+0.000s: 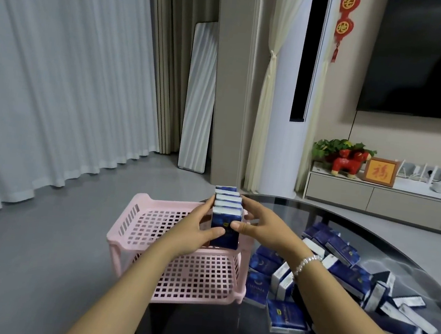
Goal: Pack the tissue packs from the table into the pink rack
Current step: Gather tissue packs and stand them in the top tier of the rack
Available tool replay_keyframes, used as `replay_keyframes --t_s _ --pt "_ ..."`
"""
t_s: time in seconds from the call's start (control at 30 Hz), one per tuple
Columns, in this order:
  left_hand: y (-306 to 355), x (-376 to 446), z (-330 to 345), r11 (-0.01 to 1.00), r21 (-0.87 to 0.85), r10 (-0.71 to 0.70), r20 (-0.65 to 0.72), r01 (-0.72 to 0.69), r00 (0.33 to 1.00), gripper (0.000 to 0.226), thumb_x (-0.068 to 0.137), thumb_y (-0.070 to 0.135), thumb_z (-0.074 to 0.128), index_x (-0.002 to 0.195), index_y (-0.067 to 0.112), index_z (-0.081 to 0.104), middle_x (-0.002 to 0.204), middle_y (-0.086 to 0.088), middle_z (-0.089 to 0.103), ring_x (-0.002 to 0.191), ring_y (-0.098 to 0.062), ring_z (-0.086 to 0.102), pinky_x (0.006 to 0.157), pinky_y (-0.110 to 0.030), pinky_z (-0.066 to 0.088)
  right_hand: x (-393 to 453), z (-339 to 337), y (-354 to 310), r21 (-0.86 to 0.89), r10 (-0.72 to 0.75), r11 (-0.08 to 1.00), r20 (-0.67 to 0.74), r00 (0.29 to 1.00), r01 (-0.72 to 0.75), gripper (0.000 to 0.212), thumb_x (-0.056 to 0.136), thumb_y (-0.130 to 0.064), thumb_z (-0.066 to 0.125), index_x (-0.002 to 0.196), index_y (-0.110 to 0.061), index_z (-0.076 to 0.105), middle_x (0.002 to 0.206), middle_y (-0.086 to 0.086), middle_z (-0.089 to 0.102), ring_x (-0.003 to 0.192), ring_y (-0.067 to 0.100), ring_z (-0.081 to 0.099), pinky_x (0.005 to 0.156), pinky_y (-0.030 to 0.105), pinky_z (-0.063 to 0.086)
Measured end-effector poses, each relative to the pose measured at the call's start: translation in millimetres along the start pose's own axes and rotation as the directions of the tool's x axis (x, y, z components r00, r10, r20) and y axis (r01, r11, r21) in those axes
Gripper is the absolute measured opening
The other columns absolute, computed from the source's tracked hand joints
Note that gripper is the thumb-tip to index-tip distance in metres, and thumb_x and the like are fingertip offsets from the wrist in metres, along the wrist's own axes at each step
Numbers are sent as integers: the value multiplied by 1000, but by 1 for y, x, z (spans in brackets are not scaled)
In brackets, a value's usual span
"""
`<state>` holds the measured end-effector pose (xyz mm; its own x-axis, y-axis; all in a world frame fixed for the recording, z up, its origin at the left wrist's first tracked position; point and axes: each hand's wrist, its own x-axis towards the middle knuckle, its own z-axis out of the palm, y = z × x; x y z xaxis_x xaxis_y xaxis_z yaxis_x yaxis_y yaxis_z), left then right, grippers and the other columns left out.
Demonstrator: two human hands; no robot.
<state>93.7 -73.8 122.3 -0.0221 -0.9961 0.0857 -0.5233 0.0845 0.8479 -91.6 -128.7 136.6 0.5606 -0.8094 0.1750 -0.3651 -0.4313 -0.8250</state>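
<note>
Pressing row of tissue packs (226, 217) between left hand (194, 233) and right hand (260, 228), fingers clamped on both ends; lowering upright into pink rack (150, 230), keeping squeeze even.

Home lounge: television (433, 54), curtains (59, 64).

Both hands (197, 230) (259, 227) apparently clasped inward

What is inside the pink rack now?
Inside the pink rack, a row of upright tissue packs is held between the left hand and right hand. The hands cover the row's base.
</note>
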Motion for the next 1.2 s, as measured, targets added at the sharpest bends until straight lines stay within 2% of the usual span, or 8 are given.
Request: replay_keyframes --t_s 0.17,0.3,0.43,0.67,0.83,0.93,1.07,1.2 --pt "-3 4 2 998 55 28 -3 -28 1000 83 91 21 60 150 40 5 151 12 33 135 -10 37 112 -34 33 7 0 0 -113 4 994 -10 1000 -5 73 83 -34 68 143 -38 27 131 -16 49 105 8 50 86 26 38" --pt "-2 5 -1 998 62 15 49 -18 999 97 91 19 62 147 44 -13 152 13 27 127 -8 45 109 -32 38 12 -3 4 -115 53 992 46 998 -48 84 80 -36 71 145 -46 18 143 -8 44 122 13 48 99 35 43" --pt "7 8 -7 973 224 40 49 -50 998 84 89 21 64 151 36 10 155 5 24 130 -12 41 97 -21 36 15 -5 1 -217 65 975 78 995 -47 80 84 -32 67 146 -43 17 144 -5 41 121 12 45 91 25 38" --pt "3 11 -1 956 289 46 43 -57 998 81 83 25 70 146 38 22 153 4 22 132 -18 39 108 -33 37 11 -1 13 -210 74 976 52 996 -61 70 83 -29 68 142 -40 32 123 -11 49 114 8 47 77 11 36" --pt "2 11 4 938 346 -14 111 -25 994 83 89 31 62 148 40 4 157 5 7 131 -21 40 108 -36 37 12 -1 14 -211 64 977 91 994 -43 64 86 -56 50 144 -41 27 154 -6 22 140 17 19 112 39 26" --pt "-1 13 10 965 257 -91 184 41 979 85 92 44 53 146 44 -13 159 1 8 137 -21 35 111 -34 31 8 9 16 -107 36 994 22 999 -33 50 96 -50 34 144 -39 28 157 -10 15 142 12 12 112 37 19" --pt "2 14 13 990 -95 -90 183 108 979 54 98 54 24 147 49 2 157 5 18 140 -15 25 111 -34 24 2 21 20 -43 26 999 -56 998 -29 47 98 -46 30 144 -37 27 153 -6 23 140 15 20 115 39 22" --pt "-7 20 19 996 -64 -62 88 67 994 48 100 49 17 147 48 4 160 6 11 146 -16 17 120 -43 16 3 27 22 78 46 996 -81 996 -39 43 99 -42 32 142 -40 30 146 -6 28 138 10 17 107 26 21"
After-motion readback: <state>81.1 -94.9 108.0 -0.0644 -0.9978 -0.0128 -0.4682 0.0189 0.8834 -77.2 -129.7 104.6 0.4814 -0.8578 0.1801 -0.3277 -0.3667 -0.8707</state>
